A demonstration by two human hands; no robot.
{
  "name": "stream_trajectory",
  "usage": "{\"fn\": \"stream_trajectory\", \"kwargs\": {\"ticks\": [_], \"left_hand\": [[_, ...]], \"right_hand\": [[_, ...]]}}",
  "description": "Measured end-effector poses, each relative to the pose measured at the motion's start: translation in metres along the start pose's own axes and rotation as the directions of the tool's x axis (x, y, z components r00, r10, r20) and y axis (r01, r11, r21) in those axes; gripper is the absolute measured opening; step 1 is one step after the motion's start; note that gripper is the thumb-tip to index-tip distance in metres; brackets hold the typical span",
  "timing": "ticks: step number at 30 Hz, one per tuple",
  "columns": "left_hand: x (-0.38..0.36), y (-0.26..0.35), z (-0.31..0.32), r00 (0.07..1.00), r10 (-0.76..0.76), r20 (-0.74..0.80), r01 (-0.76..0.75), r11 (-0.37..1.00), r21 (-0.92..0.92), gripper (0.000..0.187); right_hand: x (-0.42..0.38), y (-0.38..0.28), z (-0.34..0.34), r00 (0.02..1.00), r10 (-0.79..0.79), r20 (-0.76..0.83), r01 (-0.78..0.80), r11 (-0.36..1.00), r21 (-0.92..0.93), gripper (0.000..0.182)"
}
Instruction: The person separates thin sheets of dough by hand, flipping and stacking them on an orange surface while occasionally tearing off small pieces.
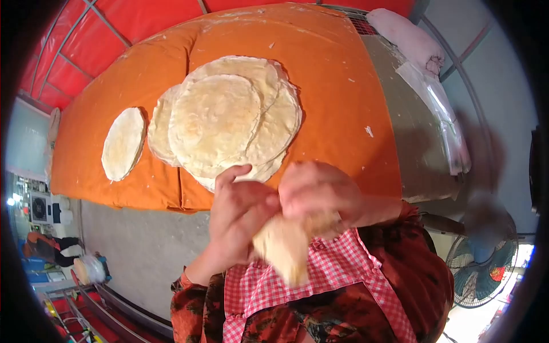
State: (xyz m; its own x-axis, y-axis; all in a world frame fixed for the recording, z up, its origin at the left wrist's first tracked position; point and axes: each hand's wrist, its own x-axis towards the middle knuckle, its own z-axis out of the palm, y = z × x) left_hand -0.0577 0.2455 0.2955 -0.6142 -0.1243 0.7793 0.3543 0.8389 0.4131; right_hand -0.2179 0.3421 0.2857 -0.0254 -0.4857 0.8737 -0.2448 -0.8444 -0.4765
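Note:
A folded piece of flatbread (283, 248) hangs in front of the checked apron, pale and slightly blurred. My left hand (237, 214) is closed on its upper left part, the thumb pointing up. Pressed close beside it, my right hand (317, 191) grips the top of the same flatbread, its fingers curled and smeared by motion. Just beyond my hands lies a pile of round flatbreads (214, 117), several overlapping, with browned patches. To the left of the pile, a single smaller flatbread (123, 144) rests on the orange cloth (337, 108).
The orange cloth covers a large table, with crumbs on it. A rolled pink bundle (406, 37) and clear plastic bags (437, 114) lie at the right end. A standing fan (483, 263) is at lower right. Grey floor (143, 240) shows at left, with a person (48, 248) in the background.

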Motion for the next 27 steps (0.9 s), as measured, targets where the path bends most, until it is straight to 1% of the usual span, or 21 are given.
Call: {"fn": "stream_trajectory", "kwargs": {"ticks": [1,3,4,6,7,8,10,11,12,13,14,16,17,21,27], "left_hand": [[0.005,0.007,-0.015,0.997,0.021,0.074,-0.02,1.0,-0.009,0.02],[0.014,0.029,-0.034,0.999,0.026,0.034,-0.028,0.996,0.079,0.012],[0.014,0.029,-0.039,0.994,0.113,-0.004,-0.112,0.989,0.097,0.009],[0.013,0.03,-0.04,0.965,0.191,-0.177,-0.166,0.975,0.147,0.008],[0.013,0.036,-0.029,0.933,0.182,-0.31,-0.133,0.976,0.173,0.01],[0.012,0.038,-0.04,0.947,0.183,-0.262,-0.134,0.972,0.193,0.011],[0.009,0.043,-0.062,0.969,0.184,-0.164,-0.143,0.962,0.234,0.018],[0.012,0.047,-0.073,0.977,0.172,-0.127,-0.139,0.962,0.234,0.019],[0.016,0.05,-0.084,0.983,0.159,-0.089,-0.135,0.963,0.235,0.02],[0.016,0.057,-0.081,0.976,0.139,-0.167,-0.092,0.961,0.263,0.018],[0.012,0.054,-0.079,0.948,0.173,-0.266,-0.103,0.961,0.258,0.014],[0.005,0.048,-0.074,0.858,0.235,-0.456,-0.127,0.958,0.256,0.011],[0.002,0.042,-0.078,0.831,0.251,-0.495,-0.143,0.958,0.247,0.013],[-0.006,0.03,-0.088,0.823,0.255,-0.508,-0.163,0.962,0.218,0.021],[-0.023,0.024,-0.092,0.818,0.24,-0.523,-0.172,0.969,0.176,0.036]], "right_hand": [[0.011,-0.003,0.005,0.997,-0.073,0.034,0.072,0.997,0.039,0.02],[0.031,-0.004,0.022,0.974,-0.227,-0.028,0.229,0.968,0.103,0.016],[0.037,-0.001,0.032,0.952,-0.299,-0.061,0.305,0.944,0.128,0.014],[0.033,0.004,0.062,0.929,-0.333,-0.16,0.354,0.927,0.126,0.014],[0.037,0.007,0.066,0.922,-0.351,-0.164,0.374,0.917,0.141,0.012],[0.041,0.01,0.071,0.914,-0.369,-0.167,0.394,0.906,0.155,0.011],[0.064,0.009,0.065,0.908,-0.41,-0.086,0.419,0.881,0.221,0.007],[0.072,0.01,0.069,0.895,-0.439,-0.081,0.445,0.864,0.237,0.007],[0.075,0.014,0.075,0.893,-0.443,-0.083,0.448,0.857,0.253,0.008],[0.078,0.017,0.082,0.889,-0.45,-0.083,0.455,0.85,0.266,0.008],[0.079,0.02,0.087,0.885,-0.458,-0.081,0.461,0.841,0.282,0.008],[0.081,0.026,0.097,0.885,-0.461,-0.067,0.458,0.836,0.301,0.009],[0.083,0.029,0.101,0.886,-0.46,-0.057,0.454,0.835,0.31,0.009],[0.084,0.034,0.116,0.903,-0.429,-0.026,0.412,0.848,0.334,0.011],[0.084,0.038,0.138,0.948,-0.319,-0.013,0.307,0.899,0.313,0.013]]}}
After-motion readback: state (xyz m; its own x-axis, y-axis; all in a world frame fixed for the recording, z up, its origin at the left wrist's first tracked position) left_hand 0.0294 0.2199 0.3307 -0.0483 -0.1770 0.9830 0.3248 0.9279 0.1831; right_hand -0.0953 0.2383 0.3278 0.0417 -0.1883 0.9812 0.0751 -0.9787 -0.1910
